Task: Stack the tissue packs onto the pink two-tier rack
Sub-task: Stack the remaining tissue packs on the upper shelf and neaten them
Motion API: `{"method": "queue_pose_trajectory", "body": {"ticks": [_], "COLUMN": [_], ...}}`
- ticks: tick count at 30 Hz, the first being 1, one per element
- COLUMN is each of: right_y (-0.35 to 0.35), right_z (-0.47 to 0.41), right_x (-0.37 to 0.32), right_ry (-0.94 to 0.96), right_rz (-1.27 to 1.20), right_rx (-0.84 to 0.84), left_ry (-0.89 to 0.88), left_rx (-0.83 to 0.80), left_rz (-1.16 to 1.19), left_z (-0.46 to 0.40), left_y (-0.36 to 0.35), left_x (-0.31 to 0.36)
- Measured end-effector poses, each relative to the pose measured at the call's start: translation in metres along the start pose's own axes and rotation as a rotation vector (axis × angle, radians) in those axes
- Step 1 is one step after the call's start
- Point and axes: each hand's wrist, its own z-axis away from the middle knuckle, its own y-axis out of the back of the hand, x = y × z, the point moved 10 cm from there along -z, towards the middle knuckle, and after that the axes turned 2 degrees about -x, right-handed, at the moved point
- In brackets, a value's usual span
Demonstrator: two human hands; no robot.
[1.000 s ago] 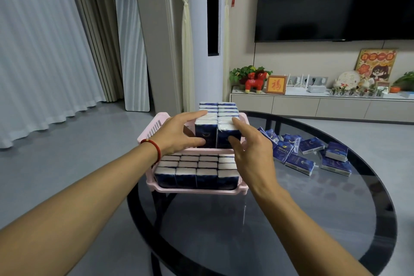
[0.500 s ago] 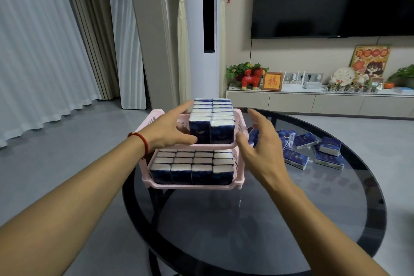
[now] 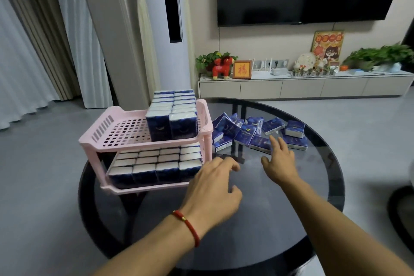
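The pink two-tier rack (image 3: 107, 141) stands at the left side of the round glass table. Its lower tier is filled with upright blue-and-white tissue packs (image 3: 154, 163). On the upper tier two rows of packs (image 3: 172, 116) fill the right side, and the left part is bare mesh. Several loose tissue packs (image 3: 257, 134) lie in a heap on the glass to the right of the rack. My left hand (image 3: 215, 190) hovers just right of the rack's lower tier, fingers loose, holding nothing. My right hand (image 3: 280, 161) reaches with straight fingers toward the heap, fingertips at its near edge.
The dark round glass table (image 3: 280, 219) has bare surface in front of my hands. Behind it are a low TV cabinet (image 3: 302, 87) with ornaments and plants, a wall-mounted TV, a standing air conditioner and curtains at the left.
Both hands have left the packs on the upper tier and moved right and toward me. My right hand now reaches at the loose heap. The view has shifted right.
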Motion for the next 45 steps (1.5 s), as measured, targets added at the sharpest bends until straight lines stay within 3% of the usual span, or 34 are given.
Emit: {"method": "queue_pose_trajectory", "body": {"ticks": [3,8,15,19,22,25,28,30,33,39,45], "right_y": [-0.004,0.017,0.037,0.050,0.047,0.040,0.056,0.061,0.047,0.035,0.043], "right_z": [-0.012,-0.005,0.037,0.074,0.097,0.086,0.045,0.021,-0.005,-0.011,0.021], "right_x": [0.003,0.000,-0.012,-0.029,-0.038,-0.018,0.027,0.048,0.052,0.038,0.035], "right_ry": [0.030,0.133,0.309,0.431,0.529,0.445,0.209,0.059,-0.062,-0.094,-0.054], "right_rz": [0.045,-0.062,-0.017,-0.083,-0.159,-0.167,-0.099,0.013,0.120,0.284,0.196], "right_rx": [-0.008,0.070,-0.114,-0.165,-0.272,-0.300,-0.010,0.093,0.025,0.028,0.006], "left_ry": [0.069,0.119,0.236,0.367,0.420,0.467,0.465,0.431,0.423,0.437,0.412], "left_rx": [-0.152,-0.195,-0.079,-0.138,-0.236,-0.220,-0.134,-0.113,-0.081,-0.110,-0.143], "left_rz": [-0.040,0.038,0.295,0.416,0.702,0.843,0.915,0.934,0.954,0.968,0.982], "left_z": [-0.019,-0.023,-0.035,-0.040,-0.040,-0.040,-0.042,-0.042,-0.041,-0.033,-0.028], "left_y": [-0.042,-0.074,-0.073,-0.084,-0.104,-0.109,-0.103,-0.101,-0.099,-0.102,-0.099], "left_x": [-0.007,-0.017,-0.025,-0.030,-0.035,-0.050,-0.053,-0.051,-0.053,-0.051,-0.049]}}
